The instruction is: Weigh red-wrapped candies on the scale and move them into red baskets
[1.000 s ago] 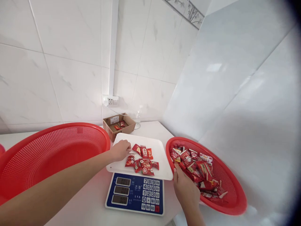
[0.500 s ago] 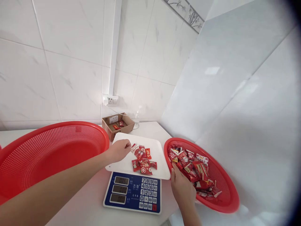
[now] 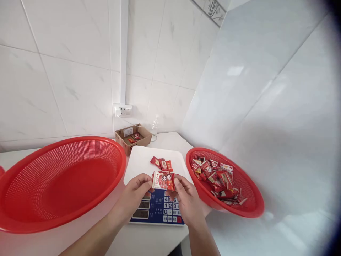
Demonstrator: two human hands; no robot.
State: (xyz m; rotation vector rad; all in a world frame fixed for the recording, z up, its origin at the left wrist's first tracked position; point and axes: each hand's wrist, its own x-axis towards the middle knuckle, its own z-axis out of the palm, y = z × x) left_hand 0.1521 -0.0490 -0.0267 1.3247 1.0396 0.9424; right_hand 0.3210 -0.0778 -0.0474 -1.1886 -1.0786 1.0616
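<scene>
Between my two hands is a red and white candy packet point(image 3: 163, 180) with two cartoon figures printed on it. My left hand point(image 3: 140, 190) pinches its left end, and my right hand point(image 3: 185, 195) grips its right end. The packet is held above the front edge of the scale's white tray point(image 3: 138, 160). Behind it several small red wrapped candies point(image 3: 163, 164) lie on the tray; others are partly hidden by the packet. Below my hands shows the blue panel of the digital scale point(image 3: 158, 206), its display and keys partly covered by my fingers.
To the left stands a large red plastic basket point(image 3: 77, 177) with bare bottom. At the right a red basket point(image 3: 253, 206) holds many wrapped snacks point(image 3: 218, 177). A cardboard box point(image 3: 145, 140) with a few packets and a clear bottle point(image 3: 155, 125) stand behind, near a wall socket point(image 3: 123, 110).
My right hand has left the right basket's edge and come to the packet. My left hand has moved down and nearer. The packet is now held between both hands, lifted off the tray.
</scene>
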